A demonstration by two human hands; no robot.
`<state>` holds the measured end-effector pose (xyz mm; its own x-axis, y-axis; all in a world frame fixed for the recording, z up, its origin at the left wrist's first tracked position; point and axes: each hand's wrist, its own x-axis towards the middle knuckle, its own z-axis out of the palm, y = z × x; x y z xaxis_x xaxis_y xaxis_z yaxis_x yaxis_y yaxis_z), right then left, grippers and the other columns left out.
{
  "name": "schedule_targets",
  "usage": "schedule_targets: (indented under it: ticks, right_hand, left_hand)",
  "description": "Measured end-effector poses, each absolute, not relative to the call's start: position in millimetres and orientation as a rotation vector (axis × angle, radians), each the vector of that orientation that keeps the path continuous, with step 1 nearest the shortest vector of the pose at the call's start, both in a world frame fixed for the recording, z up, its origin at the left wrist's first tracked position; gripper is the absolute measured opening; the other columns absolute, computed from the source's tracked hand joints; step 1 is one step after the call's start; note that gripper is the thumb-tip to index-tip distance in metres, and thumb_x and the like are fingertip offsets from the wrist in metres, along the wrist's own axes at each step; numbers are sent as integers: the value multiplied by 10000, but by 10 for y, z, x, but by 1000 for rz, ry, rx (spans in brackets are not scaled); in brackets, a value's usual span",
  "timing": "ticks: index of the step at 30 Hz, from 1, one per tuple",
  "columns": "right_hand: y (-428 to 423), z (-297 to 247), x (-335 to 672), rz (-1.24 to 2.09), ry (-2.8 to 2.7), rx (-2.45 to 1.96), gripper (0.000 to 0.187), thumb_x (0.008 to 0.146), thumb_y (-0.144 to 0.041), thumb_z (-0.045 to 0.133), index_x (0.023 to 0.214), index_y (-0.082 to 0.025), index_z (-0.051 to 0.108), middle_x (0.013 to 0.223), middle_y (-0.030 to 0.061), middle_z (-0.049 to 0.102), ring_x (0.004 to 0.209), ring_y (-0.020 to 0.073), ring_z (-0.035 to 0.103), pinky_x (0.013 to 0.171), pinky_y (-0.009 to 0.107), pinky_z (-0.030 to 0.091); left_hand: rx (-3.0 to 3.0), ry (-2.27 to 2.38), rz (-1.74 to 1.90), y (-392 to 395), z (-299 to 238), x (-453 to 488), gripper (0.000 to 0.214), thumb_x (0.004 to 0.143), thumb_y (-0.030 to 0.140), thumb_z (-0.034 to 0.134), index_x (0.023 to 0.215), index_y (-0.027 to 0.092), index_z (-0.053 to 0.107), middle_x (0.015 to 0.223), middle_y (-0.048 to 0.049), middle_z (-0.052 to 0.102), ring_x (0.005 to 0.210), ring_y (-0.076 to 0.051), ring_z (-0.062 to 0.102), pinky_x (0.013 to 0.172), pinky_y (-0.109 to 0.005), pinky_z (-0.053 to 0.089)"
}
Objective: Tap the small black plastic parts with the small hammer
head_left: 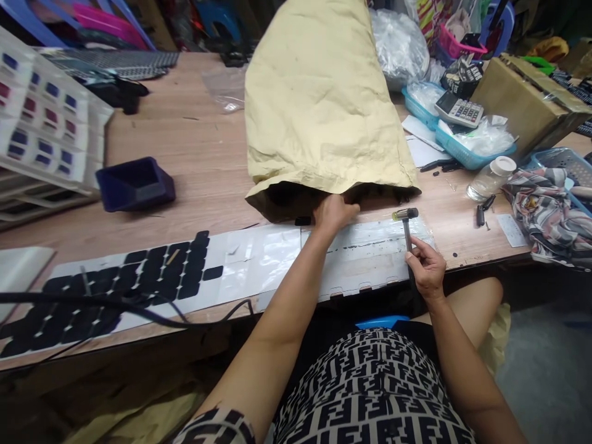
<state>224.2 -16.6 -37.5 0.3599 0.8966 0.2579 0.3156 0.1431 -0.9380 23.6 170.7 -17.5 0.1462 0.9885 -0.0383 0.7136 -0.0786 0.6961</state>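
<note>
My left hand (333, 213) reaches into the open mouth of a big tan paper sack (319, 98) lying on the wooden table (194, 160); its fingertips are hidden in the dark opening, so I cannot tell what they touch. My right hand (426, 266) grips the thin handle of a small hammer (406, 216), whose head rests just above a clear plastic sheet (365, 253) at the table's front edge. Rows of flat black pieces (139, 277) lie on a white sheet to the left.
A dark blue tray (135, 183) sits left of the sack. White card racks (41, 129) stand at far left. At right are blue baskets (467, 154), a calculator (459, 111), a jar (490, 177), a cardboard box (527, 102) and patterned cloth (550, 216). A black cable (115, 305) crosses the front.
</note>
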Motion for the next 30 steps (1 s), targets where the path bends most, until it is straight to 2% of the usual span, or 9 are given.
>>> schedule_targets:
  ticks: [2, 5, 11, 15, 22, 30]
  right_hand:
    - [-169, -366, 2238, 601, -1183, -1420, 382, 839, -289, 667, 1201, -188, 736, 697, -34, 513, 617, 118, 480, 606, 275, 448]
    - [-166, -358, 2243, 585, -1196, -1434, 372, 839, -293, 666, 1189, -194, 740, 704, -32, 522, 617, 119, 485, 604, 277, 455]
    - [-172, -373, 2258, 564, -1284, -1473, 379, 857, -288, 653, 1218, -202, 729, 738, -22, 535, 637, 123, 508, 621, 279, 481]
    - [-195, -303, 2188, 463, -1415, -1533, 383, 853, -263, 645, 1222, -204, 730, 761, -5, 563, 661, 139, 538, 644, 292, 515]
    - [-222, -112, 1947, 371, -1617, -1518, 384, 854, -216, 620, 1220, -209, 735, 722, 8, 614, 640, 163, 568, 634, 313, 543]
    - [-184, -72, 1867, 209, -1798, -1565, 354, 834, -191, 602, 1152, -198, 758, 673, 25, 670, 649, 196, 589, 645, 332, 538]
  left_hand:
    - [1904, 1646, 504, 1437, -88, 103, 161, 703, 359, 748, 757, 208, 751, 667, -57, 681, 691, -235, 618, 619, -323, 423]
    - [2022, 1415, 418, 1117, -31, 30, 112, 712, 321, 738, 761, 221, 758, 652, -16, 671, 612, -176, 567, 572, -293, 372]
    - [2023, 1265, 630, 979, -277, 110, 164, 786, 354, 739, 881, 222, 758, 844, -11, 661, 784, -177, 602, 702, -294, 439]
    - [1990, 1258, 712, 985, -400, 116, 170, 794, 350, 757, 921, 239, 770, 898, -5, 667, 820, -173, 615, 730, -292, 445]
    - [1929, 1261, 726, 997, -408, 131, 198, 763, 330, 801, 937, 238, 774, 881, 5, 654, 824, -167, 618, 730, -289, 441]
    - [1870, 1260, 760, 1013, -412, 150, 154, 728, 281, 819, 857, 221, 761, 809, 22, 609, 755, -145, 583, 679, -279, 407]
